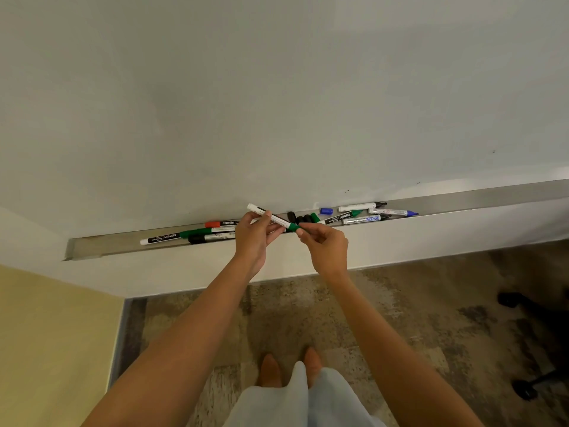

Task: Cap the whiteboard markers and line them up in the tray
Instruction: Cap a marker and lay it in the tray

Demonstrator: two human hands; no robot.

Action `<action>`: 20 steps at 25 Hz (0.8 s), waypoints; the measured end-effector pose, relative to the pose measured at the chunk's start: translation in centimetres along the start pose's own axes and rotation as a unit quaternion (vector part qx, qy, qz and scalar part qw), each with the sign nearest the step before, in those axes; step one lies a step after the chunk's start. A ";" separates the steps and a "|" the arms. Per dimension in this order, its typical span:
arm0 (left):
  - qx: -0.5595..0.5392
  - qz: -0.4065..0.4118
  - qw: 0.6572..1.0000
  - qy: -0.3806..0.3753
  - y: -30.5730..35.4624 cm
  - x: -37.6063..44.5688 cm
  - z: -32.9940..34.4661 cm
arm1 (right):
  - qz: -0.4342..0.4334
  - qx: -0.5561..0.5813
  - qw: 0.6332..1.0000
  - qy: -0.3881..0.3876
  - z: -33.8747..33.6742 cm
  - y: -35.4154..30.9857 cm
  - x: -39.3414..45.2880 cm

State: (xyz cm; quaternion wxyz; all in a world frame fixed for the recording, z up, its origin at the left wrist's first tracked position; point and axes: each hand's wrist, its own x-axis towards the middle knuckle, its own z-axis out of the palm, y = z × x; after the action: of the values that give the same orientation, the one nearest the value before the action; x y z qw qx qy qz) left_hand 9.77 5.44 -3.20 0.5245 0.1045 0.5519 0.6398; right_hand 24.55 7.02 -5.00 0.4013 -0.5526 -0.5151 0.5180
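Hands meeting just above the front rim of the tray (92, 246), near its middle; left hand (254, 238) closed around the white barrel of a marker (272, 217), fingers wrapped and thumb on top; right hand (323, 246) pinching a green cap (294, 227) at the marker's lower end, fingertips shut on it. Cap apparently seated or nearly so; cannot tell whether fully clicked home.

Risks from here: cap left half-pushed, hence loose and liable to drop off once laid down; cause, a light pinch rather than a firm axial press. Marker tilted across the rim, so a slip from either hand likely sends it over the front edge to the floor (400, 334) rather than into the tray.

Further trouble waiting in the tray: loose caps (303, 217) heaped near the middle, a blue cap (325, 211) beside them, uncapped markers (369, 214) crossed toward the right end; colour mismatch easy when grabbing from that heap. Capped markers (197, 234) toward the left end lying askew and overlapping; setting the held one down carelessly probably nudges them further out of line or rolls one toward the rim.
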 end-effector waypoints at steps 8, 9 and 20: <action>0.024 -0.035 0.999 0.018 -0.3 0.1 -1.4 | 0.098 -0.005 0.995 0.009 1.3 0.2 -0.7; 0.024 -0.037 0.999 0.021 -0.5 0.0 -1.6 | 0.114 -0.001 0.993 0.006 1.4 0.3 -0.7; 0.247 0.122 0.961 0.016 -1.1 0.4 -1.2 | 0.108 -0.033 0.993 -0.019 3.1 2.7 -1.3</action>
State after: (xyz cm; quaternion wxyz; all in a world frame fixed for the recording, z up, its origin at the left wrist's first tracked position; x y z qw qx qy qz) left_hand 9.37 4.91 -4.74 0.3909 0.2869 0.6843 0.5447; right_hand 21.96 5.04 -7.89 0.3147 -0.6080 -0.4764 0.5517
